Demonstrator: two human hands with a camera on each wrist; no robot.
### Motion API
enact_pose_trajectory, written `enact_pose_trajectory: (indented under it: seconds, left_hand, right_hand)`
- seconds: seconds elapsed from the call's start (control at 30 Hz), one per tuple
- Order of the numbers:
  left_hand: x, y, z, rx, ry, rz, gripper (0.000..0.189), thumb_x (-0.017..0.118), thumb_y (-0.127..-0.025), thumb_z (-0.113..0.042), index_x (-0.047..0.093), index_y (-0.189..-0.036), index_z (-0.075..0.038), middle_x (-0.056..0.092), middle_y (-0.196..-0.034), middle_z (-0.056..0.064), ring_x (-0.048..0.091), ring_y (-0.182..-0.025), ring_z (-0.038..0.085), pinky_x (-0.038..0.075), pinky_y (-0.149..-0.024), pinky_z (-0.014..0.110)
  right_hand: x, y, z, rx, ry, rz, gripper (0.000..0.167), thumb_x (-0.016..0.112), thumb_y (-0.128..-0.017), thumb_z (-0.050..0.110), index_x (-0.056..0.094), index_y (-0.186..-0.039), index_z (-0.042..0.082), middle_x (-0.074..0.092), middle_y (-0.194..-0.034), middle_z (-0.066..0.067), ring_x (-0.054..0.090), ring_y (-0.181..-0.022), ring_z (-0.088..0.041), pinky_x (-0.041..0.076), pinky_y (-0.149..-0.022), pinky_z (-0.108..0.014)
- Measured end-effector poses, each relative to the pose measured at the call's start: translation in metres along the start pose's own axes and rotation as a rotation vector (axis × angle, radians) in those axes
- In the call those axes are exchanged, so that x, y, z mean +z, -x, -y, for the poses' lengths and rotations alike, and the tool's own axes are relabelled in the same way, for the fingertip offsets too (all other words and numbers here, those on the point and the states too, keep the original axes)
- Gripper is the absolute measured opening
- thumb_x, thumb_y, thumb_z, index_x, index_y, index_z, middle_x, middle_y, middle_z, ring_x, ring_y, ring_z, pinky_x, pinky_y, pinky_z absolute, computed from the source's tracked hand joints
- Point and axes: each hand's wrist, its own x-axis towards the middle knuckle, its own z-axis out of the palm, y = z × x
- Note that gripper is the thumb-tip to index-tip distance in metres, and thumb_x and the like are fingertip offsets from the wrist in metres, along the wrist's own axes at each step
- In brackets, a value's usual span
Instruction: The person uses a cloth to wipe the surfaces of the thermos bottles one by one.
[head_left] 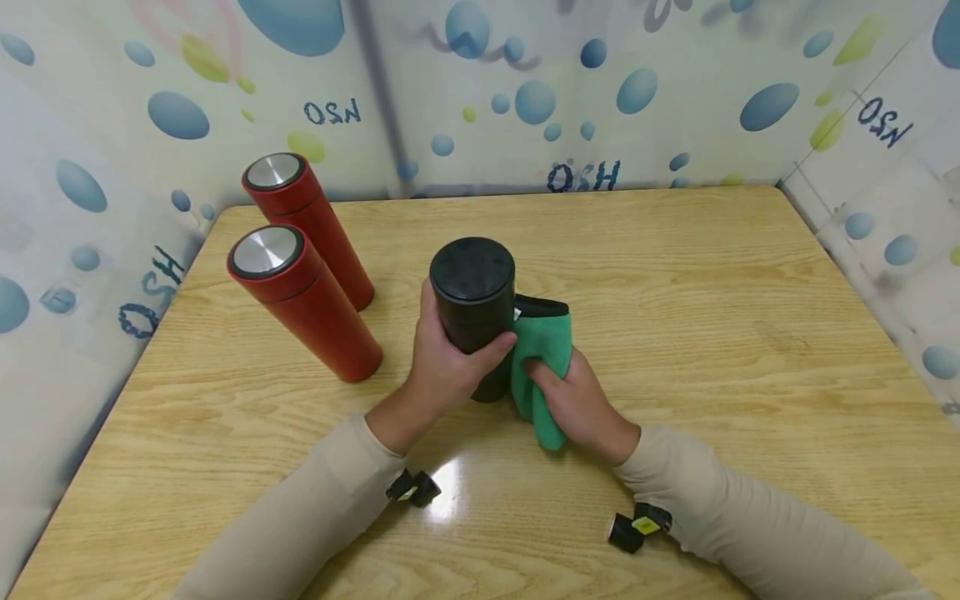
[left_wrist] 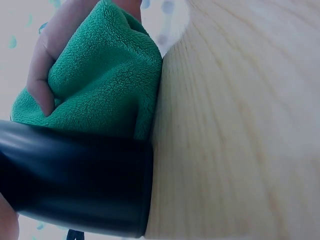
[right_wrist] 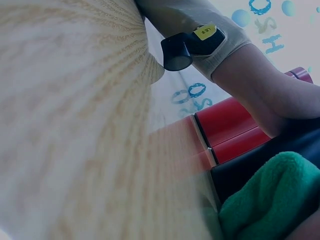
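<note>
A black thermos bottle (head_left: 474, 287) stands upright on the wooden table, its base meeting the tabletop in the left wrist view. My left hand (head_left: 447, 357) grips it from the left, thumb across its front. In my right hand (head_left: 581, 404) is a folded green cloth (head_left: 543, 350) with a black edge, held against the right side of the bottle. The left wrist view shows the fuzzy cloth (left_wrist: 107, 75) bunched under the fingers beside the black bottle (left_wrist: 75, 180). The right wrist view has the cloth (right_wrist: 272, 200) in front of the bottle's lower part.
Two red thermos bottles with silver lids stand at the left of the wooden table (head_left: 712, 333), the nearer one (head_left: 307, 304) in front of the farther one (head_left: 315, 225). A patterned wall covering (head_left: 510, 150) rises behind the table's back edge. Each sleeve carries a small wrist camera.
</note>
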Motion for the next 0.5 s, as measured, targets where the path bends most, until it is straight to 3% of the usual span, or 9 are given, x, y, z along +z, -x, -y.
enact_pose_trajectory:
  seconds: [0.5]
  left_hand:
    - [0.0,0.0002,0.001,-0.01,-0.001,0.0,0.101,0.076,-0.078,-0.06,0.029,-0.141,0.003,0.053,-0.132,0.019,0.054,-0.12,0.021,0.045,-0.107,0.033]
  right_hand:
    - [0.0001,0.0004,0.001,0.007,-0.001,0.001,0.03,0.047,-0.1,0.009,0.054,-0.129,0.004,0.059,-0.109,-0.009,0.057,-0.093,-0.014,0.052,-0.082,-0.025]
